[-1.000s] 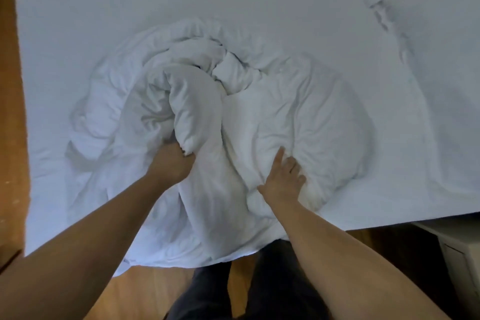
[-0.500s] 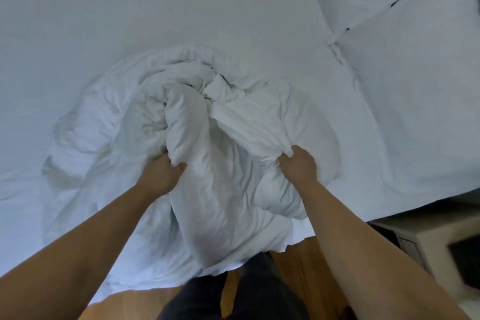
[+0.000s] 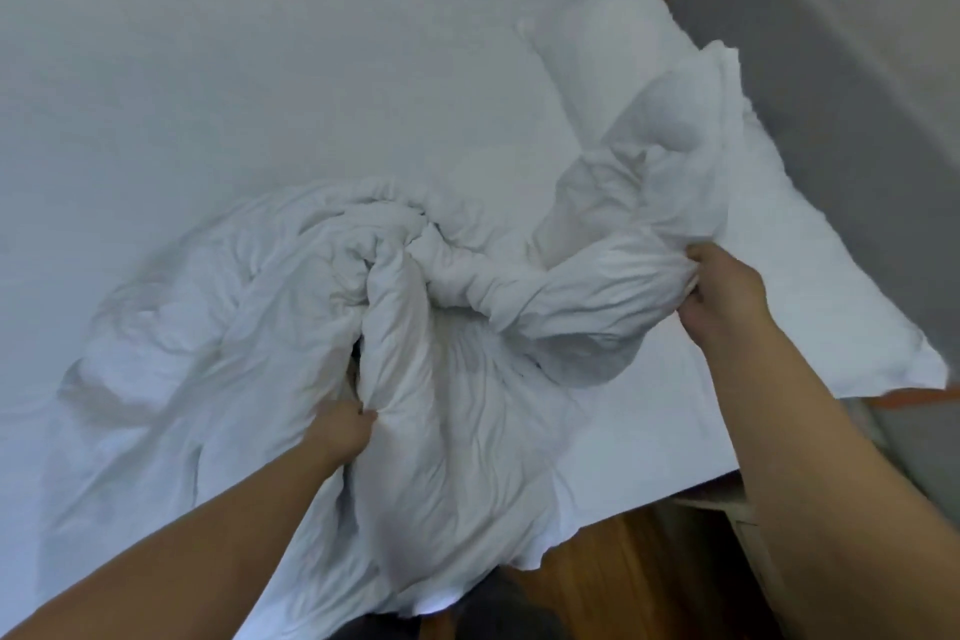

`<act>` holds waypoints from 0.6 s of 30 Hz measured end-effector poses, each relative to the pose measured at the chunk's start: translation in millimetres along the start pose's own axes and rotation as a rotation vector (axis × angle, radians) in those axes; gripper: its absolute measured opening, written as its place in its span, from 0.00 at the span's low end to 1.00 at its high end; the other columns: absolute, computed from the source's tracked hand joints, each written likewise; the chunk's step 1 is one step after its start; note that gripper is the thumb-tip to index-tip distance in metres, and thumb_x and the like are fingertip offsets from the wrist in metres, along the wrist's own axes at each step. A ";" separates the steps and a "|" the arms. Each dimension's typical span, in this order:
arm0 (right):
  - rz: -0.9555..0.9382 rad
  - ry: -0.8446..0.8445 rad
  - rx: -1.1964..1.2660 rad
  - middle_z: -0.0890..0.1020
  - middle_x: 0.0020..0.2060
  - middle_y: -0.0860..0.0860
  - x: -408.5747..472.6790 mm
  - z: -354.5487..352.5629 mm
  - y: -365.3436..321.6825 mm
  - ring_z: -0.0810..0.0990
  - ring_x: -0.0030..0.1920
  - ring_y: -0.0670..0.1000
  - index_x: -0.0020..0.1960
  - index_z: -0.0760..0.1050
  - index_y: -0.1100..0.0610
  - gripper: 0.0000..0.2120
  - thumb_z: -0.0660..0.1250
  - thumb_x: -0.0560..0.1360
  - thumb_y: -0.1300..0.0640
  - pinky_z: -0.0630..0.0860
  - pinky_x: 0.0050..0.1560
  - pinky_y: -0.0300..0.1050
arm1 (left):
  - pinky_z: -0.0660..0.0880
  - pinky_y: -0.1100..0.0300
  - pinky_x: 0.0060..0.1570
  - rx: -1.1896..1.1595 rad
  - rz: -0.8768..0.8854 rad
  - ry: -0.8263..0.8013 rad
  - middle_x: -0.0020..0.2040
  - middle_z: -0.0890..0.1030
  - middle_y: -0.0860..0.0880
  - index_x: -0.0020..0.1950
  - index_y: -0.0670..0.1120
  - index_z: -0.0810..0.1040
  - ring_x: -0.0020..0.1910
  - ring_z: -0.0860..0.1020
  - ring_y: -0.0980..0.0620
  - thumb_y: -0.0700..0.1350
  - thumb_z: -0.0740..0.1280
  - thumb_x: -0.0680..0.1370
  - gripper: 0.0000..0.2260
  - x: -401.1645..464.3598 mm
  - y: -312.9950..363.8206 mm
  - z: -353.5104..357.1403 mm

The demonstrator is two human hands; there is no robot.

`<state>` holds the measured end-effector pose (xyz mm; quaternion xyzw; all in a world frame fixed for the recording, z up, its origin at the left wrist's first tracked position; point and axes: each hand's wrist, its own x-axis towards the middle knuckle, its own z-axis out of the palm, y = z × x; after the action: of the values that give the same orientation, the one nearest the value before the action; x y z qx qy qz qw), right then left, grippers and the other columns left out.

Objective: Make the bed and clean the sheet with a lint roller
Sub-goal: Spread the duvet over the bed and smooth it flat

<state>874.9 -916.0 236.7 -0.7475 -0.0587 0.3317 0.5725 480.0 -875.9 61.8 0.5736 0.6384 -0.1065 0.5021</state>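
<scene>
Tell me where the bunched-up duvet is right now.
In the head view the duvet lies in a twisted heap on the near half of the sheet, gripped by the left hand and right hand, its edge hanging over the bedside.
</scene>
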 end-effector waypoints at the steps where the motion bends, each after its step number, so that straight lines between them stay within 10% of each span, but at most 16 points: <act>1: -0.053 -0.009 -0.073 0.80 0.56 0.61 2.2 -5.0 -9.7 0.79 0.59 0.58 0.64 0.73 0.70 0.16 0.62 0.77 0.69 0.78 0.59 0.46 | 0.71 0.51 0.64 0.019 0.015 0.031 0.64 0.76 0.35 0.63 0.33 0.75 0.63 0.75 0.38 0.47 0.58 0.84 0.18 0.2 1.9 -2.1; 8: -0.040 0.005 -0.281 0.78 0.45 0.50 3.0 1.1 11.5 0.76 0.41 0.47 0.71 0.71 0.56 0.20 0.65 0.79 0.58 0.76 0.60 0.52 | 0.71 0.50 0.64 0.052 0.086 0.083 0.64 0.77 0.38 0.67 0.37 0.73 0.62 0.75 0.40 0.43 0.57 0.84 0.16 -6.9 2.2 -7.4; 13: -0.033 -0.329 -0.670 0.81 0.57 0.56 -7.6 34.9 89.2 0.80 0.55 0.55 0.66 0.76 0.57 0.16 0.65 0.79 0.57 0.75 0.64 0.56 | 0.74 0.54 0.53 0.017 0.066 0.085 0.53 0.80 0.44 0.56 0.40 0.77 0.56 0.78 0.41 0.51 0.64 0.81 0.15 1.5 1.8 -2.1; 18: 0.095 -0.620 -0.904 0.79 0.56 0.54 -15.1 57.6 166.1 0.78 0.51 0.53 0.66 0.74 0.56 0.18 0.67 0.79 0.50 0.75 0.60 0.50 | 0.66 0.48 0.71 -0.199 0.024 0.034 0.74 0.68 0.46 0.78 0.44 0.59 0.72 0.68 0.43 0.58 0.76 0.71 0.44 18.5 18.4 13.3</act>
<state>782.2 -932.1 87.3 -0.7882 -0.3273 0.5034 0.1346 505.4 -867.9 49.6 0.5302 0.6472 -0.0267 0.5471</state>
